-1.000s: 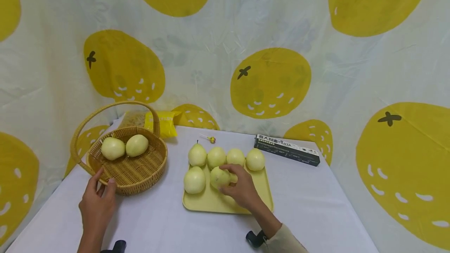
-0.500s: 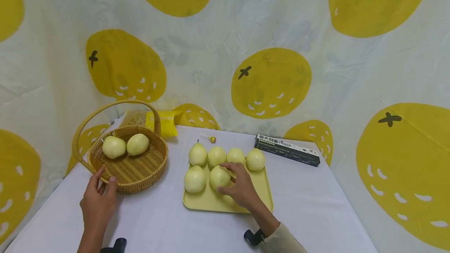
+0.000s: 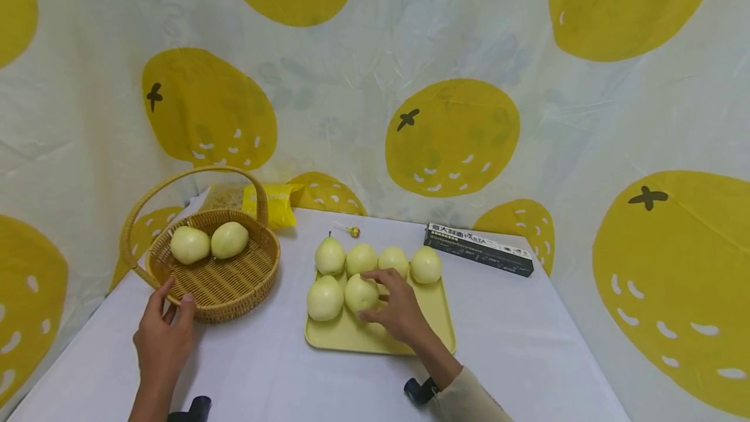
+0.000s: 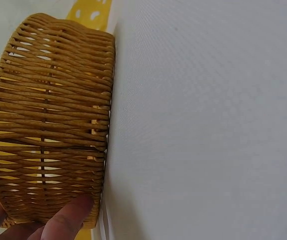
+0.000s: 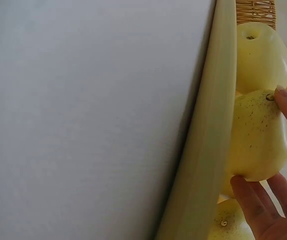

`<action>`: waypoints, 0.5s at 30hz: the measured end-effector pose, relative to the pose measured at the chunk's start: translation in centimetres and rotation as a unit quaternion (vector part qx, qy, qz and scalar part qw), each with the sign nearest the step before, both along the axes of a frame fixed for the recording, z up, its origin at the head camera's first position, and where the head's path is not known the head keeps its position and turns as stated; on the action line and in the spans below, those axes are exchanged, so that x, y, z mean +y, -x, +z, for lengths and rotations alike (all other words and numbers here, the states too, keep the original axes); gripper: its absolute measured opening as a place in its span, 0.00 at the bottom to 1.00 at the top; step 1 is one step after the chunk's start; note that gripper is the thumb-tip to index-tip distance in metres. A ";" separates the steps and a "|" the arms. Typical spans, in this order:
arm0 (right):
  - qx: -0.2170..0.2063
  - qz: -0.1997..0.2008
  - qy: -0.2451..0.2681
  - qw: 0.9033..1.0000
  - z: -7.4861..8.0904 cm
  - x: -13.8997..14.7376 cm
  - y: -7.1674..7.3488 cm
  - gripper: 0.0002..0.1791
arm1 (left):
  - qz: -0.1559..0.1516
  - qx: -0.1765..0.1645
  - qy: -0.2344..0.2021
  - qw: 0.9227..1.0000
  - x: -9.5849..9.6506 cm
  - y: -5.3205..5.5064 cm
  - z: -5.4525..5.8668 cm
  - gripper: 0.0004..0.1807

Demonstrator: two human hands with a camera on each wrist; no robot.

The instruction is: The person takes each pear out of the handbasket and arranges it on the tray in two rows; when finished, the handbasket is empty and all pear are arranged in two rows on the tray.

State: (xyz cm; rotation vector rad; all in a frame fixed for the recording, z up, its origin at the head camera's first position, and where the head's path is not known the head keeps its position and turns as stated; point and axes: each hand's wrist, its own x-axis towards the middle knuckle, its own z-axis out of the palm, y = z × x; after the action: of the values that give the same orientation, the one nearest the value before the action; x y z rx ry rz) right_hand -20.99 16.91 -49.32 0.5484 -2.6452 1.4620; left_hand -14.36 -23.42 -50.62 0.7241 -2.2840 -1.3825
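Basket [image 3: 243, 285], with two pears [image 3: 190, 245] inside, is touched at its near side by the left hand [image 3: 164, 340], fingers spread. On the yellow tray [image 3: 363, 340], one pear [image 3: 359, 293], pinched between thumb and fingers of the right hand [image 3: 401, 308], has been nudged leftward since earlier, towards the neighbouring pear [image 3: 325, 299]. The white-covered table [image 3: 527, 344] is backed by a fruit-printed curtain [image 3: 334, 103].

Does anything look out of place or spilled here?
Nothing looks spilled. The lollipop lying loose on the table behind the tray of pears seems slightly odd: a lone sweet near all that fruit.
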 end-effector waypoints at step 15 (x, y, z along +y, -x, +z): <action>-0.076 -0.042 0.051 0.995 -0.4 0.2 0.5 0.37 | -0.003 0.001 -0.006 1.000 0.0 -0.2 0.2 0.34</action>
State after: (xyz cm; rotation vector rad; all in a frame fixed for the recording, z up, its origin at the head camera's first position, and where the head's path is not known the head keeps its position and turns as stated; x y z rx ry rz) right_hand -21.47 17.12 -49.71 0.3258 -2.6483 1.6664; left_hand -14.20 -23.37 -50.47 0.7202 -2.2806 -1.3994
